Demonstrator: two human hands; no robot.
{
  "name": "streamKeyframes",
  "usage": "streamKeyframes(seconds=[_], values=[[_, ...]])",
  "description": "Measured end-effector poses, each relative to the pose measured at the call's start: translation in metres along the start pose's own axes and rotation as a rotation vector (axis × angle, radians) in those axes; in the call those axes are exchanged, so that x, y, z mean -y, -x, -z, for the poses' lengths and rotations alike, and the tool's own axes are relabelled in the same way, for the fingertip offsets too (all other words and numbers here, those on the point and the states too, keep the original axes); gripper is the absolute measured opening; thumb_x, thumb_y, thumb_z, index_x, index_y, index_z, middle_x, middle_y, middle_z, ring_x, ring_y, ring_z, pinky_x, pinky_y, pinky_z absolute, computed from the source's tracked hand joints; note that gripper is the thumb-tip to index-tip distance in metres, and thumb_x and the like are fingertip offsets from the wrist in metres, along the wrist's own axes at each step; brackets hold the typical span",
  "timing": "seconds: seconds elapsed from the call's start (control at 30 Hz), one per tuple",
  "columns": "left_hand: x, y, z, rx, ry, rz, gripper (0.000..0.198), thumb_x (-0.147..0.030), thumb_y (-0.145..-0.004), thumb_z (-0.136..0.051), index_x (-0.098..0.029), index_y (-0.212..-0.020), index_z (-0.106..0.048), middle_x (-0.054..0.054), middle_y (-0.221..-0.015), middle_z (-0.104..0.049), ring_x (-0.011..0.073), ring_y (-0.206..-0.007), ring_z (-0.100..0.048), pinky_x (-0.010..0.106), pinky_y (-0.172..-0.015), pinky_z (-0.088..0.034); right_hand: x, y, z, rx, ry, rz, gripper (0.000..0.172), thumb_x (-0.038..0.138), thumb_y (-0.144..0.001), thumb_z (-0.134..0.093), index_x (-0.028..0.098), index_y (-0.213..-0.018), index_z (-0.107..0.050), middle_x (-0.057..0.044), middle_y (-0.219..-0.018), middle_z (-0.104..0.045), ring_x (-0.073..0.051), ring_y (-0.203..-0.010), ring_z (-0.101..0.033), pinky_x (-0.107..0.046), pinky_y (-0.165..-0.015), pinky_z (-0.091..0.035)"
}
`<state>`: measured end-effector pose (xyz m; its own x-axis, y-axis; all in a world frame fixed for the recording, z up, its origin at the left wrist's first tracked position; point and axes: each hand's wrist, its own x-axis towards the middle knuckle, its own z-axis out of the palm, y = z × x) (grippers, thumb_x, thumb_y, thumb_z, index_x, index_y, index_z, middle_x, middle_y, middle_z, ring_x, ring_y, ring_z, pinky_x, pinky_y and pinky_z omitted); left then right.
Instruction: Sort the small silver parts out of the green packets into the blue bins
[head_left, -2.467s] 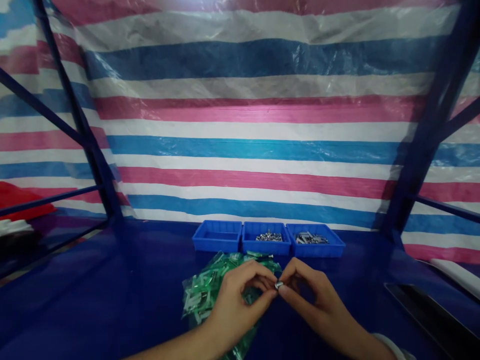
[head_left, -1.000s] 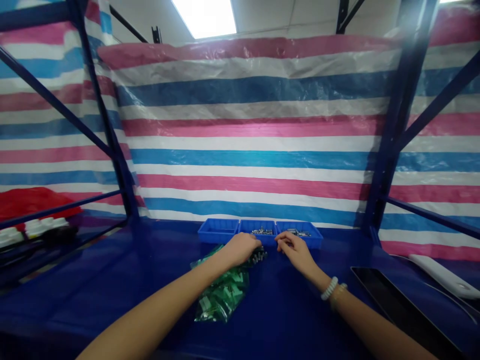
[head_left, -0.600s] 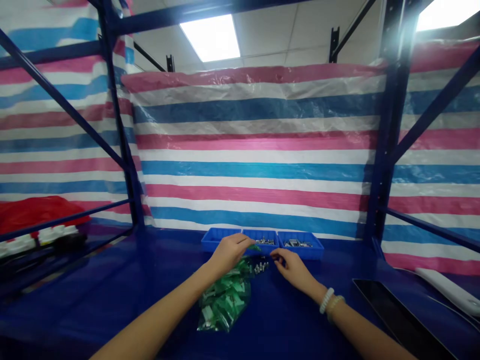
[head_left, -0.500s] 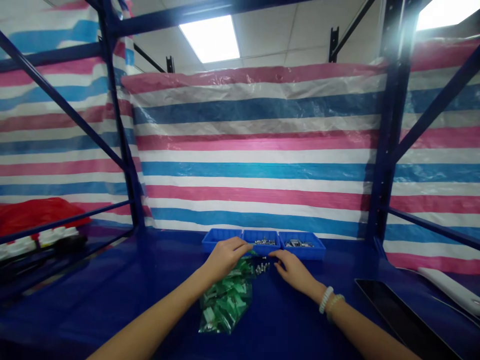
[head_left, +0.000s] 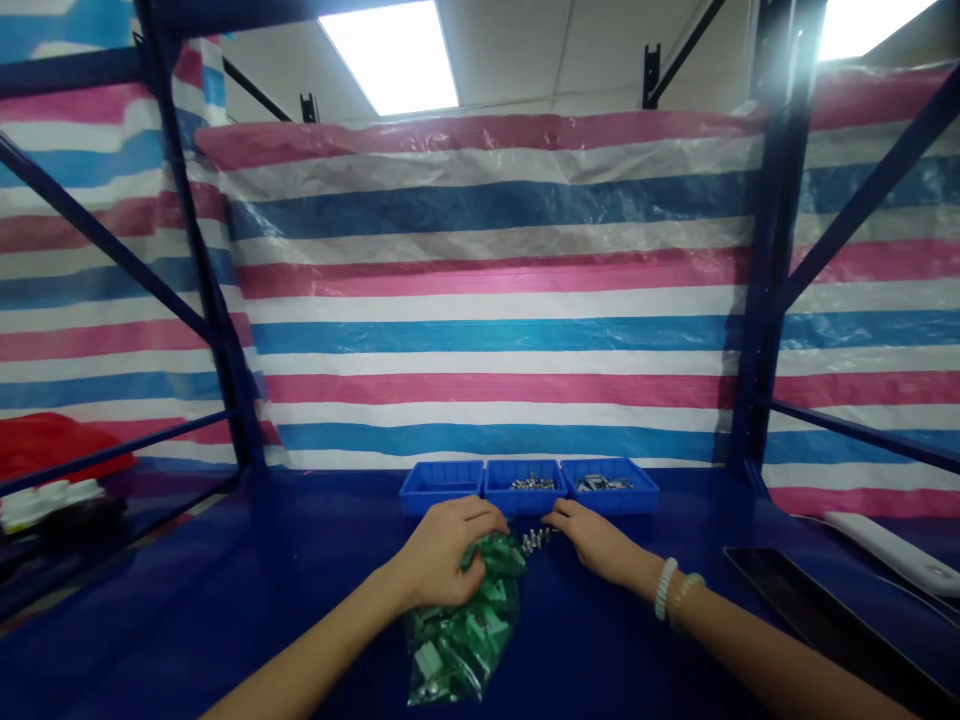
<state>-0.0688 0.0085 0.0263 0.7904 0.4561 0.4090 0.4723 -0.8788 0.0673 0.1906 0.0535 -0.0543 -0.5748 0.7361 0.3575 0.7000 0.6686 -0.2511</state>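
Note:
My left hand [head_left: 450, 552] is closed round the upper part of a clear plastic bag [head_left: 465, 640] of green and whitish pieces. The bag lies on the blue tabletop, its lower end toward me. To the right of the bag's top is a small row of shiny metal parts [head_left: 535, 541], too small to name. My right hand [head_left: 592, 540], with two beaded bracelets on its wrist, rests at the right end of this row. Its fingers are bent and pressed together, and whatever is between the fingertips is too small to make out.
Behind my hands stand three blue trays side by side: a left tray [head_left: 441, 506], a middle tray [head_left: 517, 503] with small metal parts and a right tray [head_left: 637, 500] with metal pieces. A dark flat device [head_left: 832, 620] and a white bar [head_left: 892, 555] lie right. Blue posts flank the table.
My left hand has come down from above the bag's top and closed on it, and the bag's upper end is bunched. My right hand stays near the metal parts. The view has shifted slightly.

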Motion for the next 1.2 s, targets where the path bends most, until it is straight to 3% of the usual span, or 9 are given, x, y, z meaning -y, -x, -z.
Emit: streamKeyframes(seconds=[0.17, 0.33, 0.47, 0.57, 0.7, 0.77, 0.97, 1.07, 1.2], values=[[-0.010, -0.025, -0.010, -0.097, 0.063, -0.040, 0.041, -0.007, -0.071, -0.045, -0.020, -0.106, -0.060, 0.007, -0.104, -0.067, 0.0217, -0.094, -0.061, 0.036, -0.084, -0.049, -0.004, 0.007, 0.008, -0.021, -0.056, -0.014, 0.040, 0.000, -0.081, -0.043, 0.020, -0.108, -0.066, -0.008, -0.104, -0.064, -0.020, -0.096, -0.061, -0.032, -0.089, -0.046], [-0.013, -0.042, -0.020, -0.203, 0.169, -0.021, 0.029, -0.009, -0.077, -0.046, -0.019, -0.100, -0.062, 0.006, -0.097, -0.069, 0.0196, -0.090, -0.062, 0.033, -0.081, -0.050, -0.004, 0.008, 0.011, -0.040, -0.108, -0.009, 0.032, 0.003, -0.077, -0.051, 0.019, -0.099, -0.067, -0.007, -0.095, -0.065, -0.020, -0.089, -0.061, -0.031, -0.083, -0.048], [-0.011, -0.046, -0.028, -0.296, 0.303, 0.058, 0.027, -0.008, -0.076, -0.047, -0.019, -0.093, -0.064, 0.004, -0.089, -0.068, 0.0182, -0.085, -0.063, 0.033, -0.078, -0.051, -0.006, 0.008, 0.009, -0.103, -0.147, -0.050, 0.019, 0.006, -0.073, -0.056, 0.018, -0.084, -0.067, -0.004, -0.083, -0.064, -0.017, -0.072, -0.060, -0.027, -0.067, -0.048], [-0.011, -0.047, -0.036, -0.372, 0.480, 0.210, 0.025, -0.008, -0.074, -0.049, -0.019, -0.091, -0.065, 0.004, -0.084, -0.068, 0.0172, -0.078, -0.064, 0.032, -0.072, -0.052, 0.001, 0.009, 0.012, -0.201, -0.168, -0.114, 0.015, 0.010, -0.072, -0.058, 0.017, -0.084, -0.063, -0.002, -0.073, -0.060, -0.015, -0.061, -0.055, -0.025, -0.057, -0.044], [-0.014, -0.043, -0.047, -0.330, 0.874, 0.480, 0.021, -0.021, -0.075, -0.064, -0.017, -0.095, -0.061, 0.008, -0.093, -0.069, 0.0176, -0.078, -0.067, 0.028, -0.064, -0.053, 0.032, 0.011, 0.023, -0.440, -0.227, -0.090, 0.013, 0.019, -0.077, -0.060, 0.019, -0.090, -0.061, -0.001, -0.072, -0.058, -0.016, -0.062, -0.054, -0.026, -0.057, -0.044], [-0.017, -0.041, -0.051, -0.300, 1.044, 0.543, 0.023, -0.027, -0.074, -0.070, -0.016, -0.092, -0.061, 0.009, -0.090, -0.070, 0.0171, -0.076, -0.067, 0.028, -0.064, -0.052, 0.050, 0.013, 0.026, -0.510, -0.256, -0.032, 0.010, 0.018, -0.078, -0.061, 0.020, -0.088, -0.060, -0.001, -0.074, -0.059, -0.016, -0.063, -0.054, -0.026, -0.058, -0.045], [-0.023, -0.032, -0.054, -0.308, 1.262, 0.563, 0.020, -0.029, -0.071, -0.074, -0.017, -0.082, -0.063, 0.003, -0.074, -0.070, 0.0138, -0.070, -0.066, 0.026, -0.067, -0.051, 0.068, 0.020, 0.026, -0.476, -0.399, 0.050, 0.004, 0.023, -0.084, -0.062, 0.022, -0.088, -0.062, -0.003, -0.076, -0.064, -0.016, -0.065, -0.060, -0.027, -0.060, -0.049], [-0.021, -0.031, -0.052, -0.280, 1.295, 0.527, 0.024, -0.026, -0.069, -0.077, -0.018, -0.084, -0.061, 0.001, -0.070, -0.070, 0.0129, -0.065, -0.066, 0.026, -0.063, -0.050, 0.067, 0.023, 0.027, -0.457, -0.466, 0.041, 0.008, 0.023, -0.087, -0.060, 0.023, -0.092, -0.065, -0.003, -0.078, -0.068, -0.016, -0.066, -0.063, -0.027, -0.062, -0.051], [-0.021, -0.031, -0.052, -0.277, 1.263, 0.473, 0.018, -0.026, -0.074, -0.071, -0.018, -0.083, -0.058, 0.000, -0.066, -0.068, 0.0128, -0.062, -0.065, 0.026, -0.061, -0.051, 0.069, 0.024, 0.031, -0.455, -0.481, -0.009, 0.007, 0.026, -0.086, -0.060, 0.023, -0.083, -0.066, -0.002, -0.073, -0.067, -0.016, -0.063, -0.061, -0.027, -0.059, -0.049]])
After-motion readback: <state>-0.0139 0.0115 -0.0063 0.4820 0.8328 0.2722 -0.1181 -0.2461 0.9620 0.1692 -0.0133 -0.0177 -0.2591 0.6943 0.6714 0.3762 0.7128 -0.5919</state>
